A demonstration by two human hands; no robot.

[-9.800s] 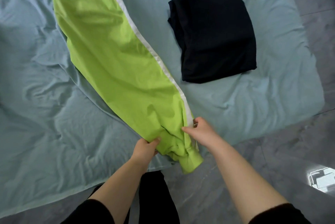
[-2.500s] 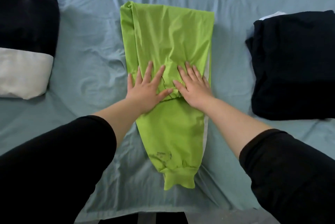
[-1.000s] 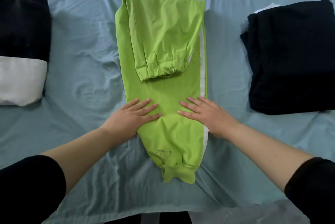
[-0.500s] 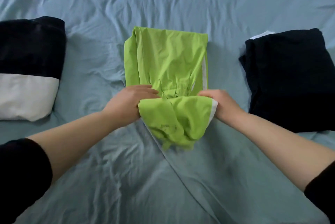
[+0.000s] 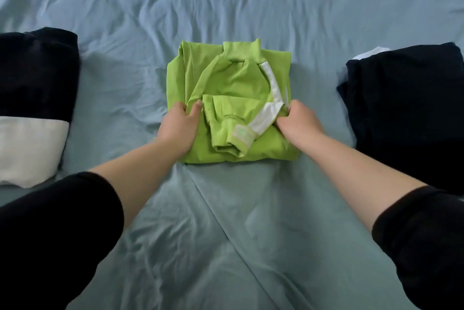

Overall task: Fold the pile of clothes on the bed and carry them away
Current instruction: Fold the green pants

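Bed (image 5: 238,8) covered in a pale blue-grey sheet, creased all over, with one long fold line running toward the viewer. Green garment (image 5: 238,78) lies at the middle of the bed, folded into a compact square bundle; a white stripe (image 5: 270,81) and two ribbed cuffs show on top. Both forearms reach forward from black sleeves (image 5: 50,234), bare to the wrist, converging on the bundle. Left hand (image 5: 179,129) grips the near left edge, fingers curled into the cloth, thumb lying on top. Right hand (image 5: 300,125) grips the near right edge beside the white stripe, fingers tucked into the fold. Black folded garment (image 5: 406,108) sits well apart on the right. Black-and-white folded garment (image 5: 32,78) sits well apart on the left.
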